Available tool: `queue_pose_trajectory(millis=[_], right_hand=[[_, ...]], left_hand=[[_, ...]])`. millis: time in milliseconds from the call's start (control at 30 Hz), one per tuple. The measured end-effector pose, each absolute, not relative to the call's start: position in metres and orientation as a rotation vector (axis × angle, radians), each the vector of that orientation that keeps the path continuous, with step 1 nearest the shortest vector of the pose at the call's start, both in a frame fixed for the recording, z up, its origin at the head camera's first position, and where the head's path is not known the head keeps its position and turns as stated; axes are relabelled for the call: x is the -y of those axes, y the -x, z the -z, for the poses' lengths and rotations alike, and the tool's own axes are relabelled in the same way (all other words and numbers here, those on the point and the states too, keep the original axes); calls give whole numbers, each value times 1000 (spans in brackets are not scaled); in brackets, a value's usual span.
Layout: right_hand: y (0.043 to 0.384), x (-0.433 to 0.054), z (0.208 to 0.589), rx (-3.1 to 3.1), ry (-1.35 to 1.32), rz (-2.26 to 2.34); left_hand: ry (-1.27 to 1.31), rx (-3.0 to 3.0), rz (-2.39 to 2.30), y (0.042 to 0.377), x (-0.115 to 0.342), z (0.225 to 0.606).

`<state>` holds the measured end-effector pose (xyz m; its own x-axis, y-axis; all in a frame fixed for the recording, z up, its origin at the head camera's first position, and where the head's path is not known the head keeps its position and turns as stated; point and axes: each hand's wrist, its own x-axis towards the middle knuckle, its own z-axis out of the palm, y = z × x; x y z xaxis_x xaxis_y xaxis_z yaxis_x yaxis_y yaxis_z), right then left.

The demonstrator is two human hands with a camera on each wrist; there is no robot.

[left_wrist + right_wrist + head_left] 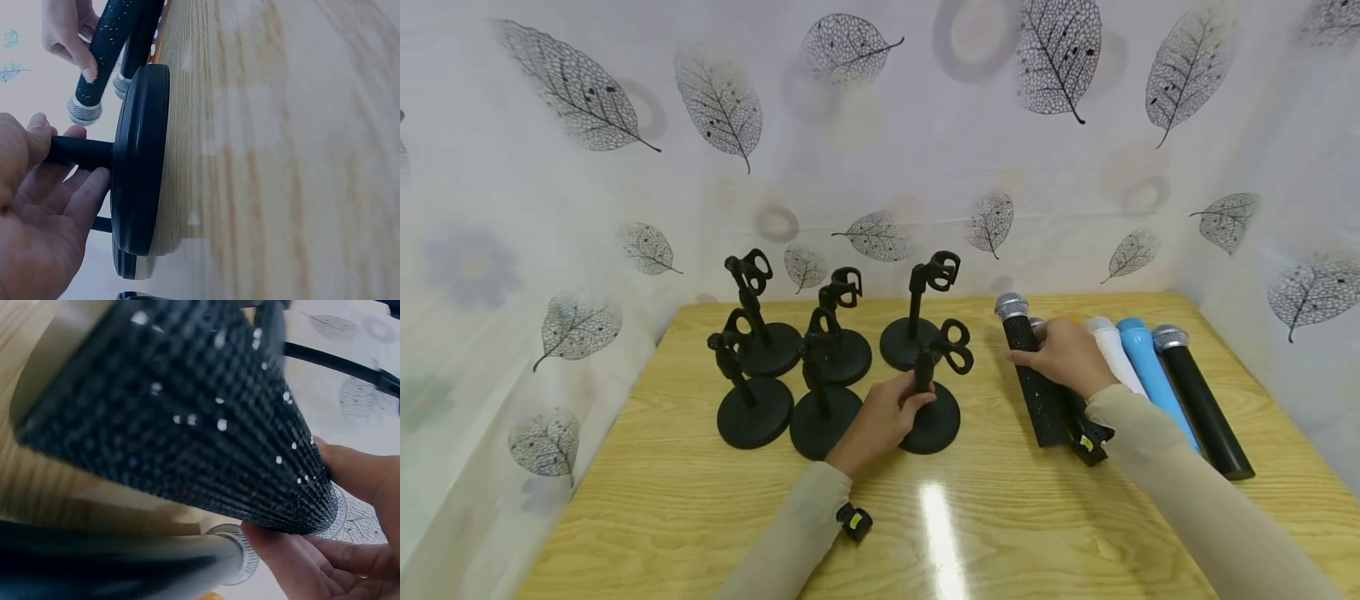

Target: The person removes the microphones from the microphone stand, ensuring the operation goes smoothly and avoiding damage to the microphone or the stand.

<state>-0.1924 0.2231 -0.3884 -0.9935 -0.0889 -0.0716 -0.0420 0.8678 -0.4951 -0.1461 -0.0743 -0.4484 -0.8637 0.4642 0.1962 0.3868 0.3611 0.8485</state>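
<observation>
In the head view my left hand [878, 421] grips the upright post of a black desktop microphone stand [942, 425], whose round base is on the table. The left wrist view shows thumb and fingers around that post, under the ring-shaped clip. My right hand [1067, 358] pinches a sparkly black microphone [1034, 396] with a silver mesh head between thumb and fingers. Its studded body [187, 419] fills much of the right wrist view, tilted and raised off the table. A smooth black microphone [162, 565] lies beneath it, mostly hidden by my hand in the head view.
Several more black stands [756, 414] are grouped left of my left hand. Beyond my right hand lie a white microphone [1116, 354], a blue microphone [1156, 379] and a black microphone [1206, 408]. A leaf-patterned cloth [880, 150] hangs behind the wooden table [700, 517].
</observation>
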Motion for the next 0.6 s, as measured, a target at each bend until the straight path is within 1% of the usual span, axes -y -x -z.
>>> queue_pose_trajectory(millis=[300, 600], right_hand=[[197, -218, 406, -2942, 117, 714], [199, -214, 411, -2906, 75, 666]], left_hand=[[-795, -2531, -1557, 146, 75, 448], [-784, -2516, -1562, 147, 75, 450]])
